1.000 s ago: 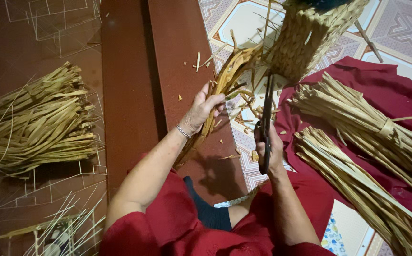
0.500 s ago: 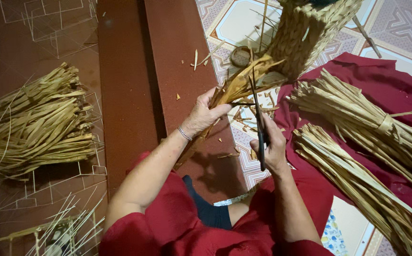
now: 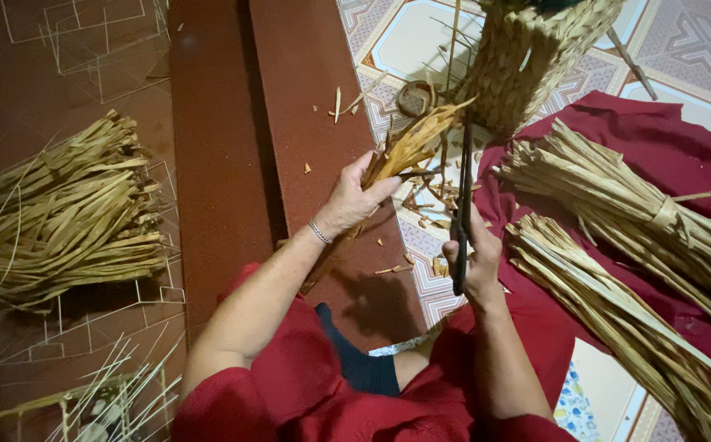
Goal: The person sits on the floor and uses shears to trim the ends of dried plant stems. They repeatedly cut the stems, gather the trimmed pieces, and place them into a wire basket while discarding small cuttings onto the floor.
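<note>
The left hand [image 3: 354, 200] is closed tight around a bunch of dry yellow-brown reed strips [image 3: 411, 146]. The bunch sticks up and to the right out of the fist, and its lower end pokes out below the wrist. A thin silver bracelet [image 3: 319, 232] sits on that wrist.

The right hand [image 3: 476, 255] is wrapped around the handles of long dark metal scissors [image 3: 461, 196]. The fingers are curled shut on the handles. The blades point up, right beside the tip of the bunch, but it is too hard to tell if they are open or closed, or if they touch the strips.

Just above the scissors stands a tall woven straw basket [image 3: 527, 57] on the patterned tile floor [image 3: 408, 41]. Small cut bits of reed [image 3: 421, 205] lie on the floor under the hands.

To the right, two big tied bundles of long dry reeds [image 3: 634, 237] lie on a dark red cloth [image 3: 617, 115]. To the left, a loose pile of greenish reed strips [image 3: 69, 213] lies on thin wire frames [image 3: 85, 33]. The person wears red sleeves [image 3: 290, 385].
</note>
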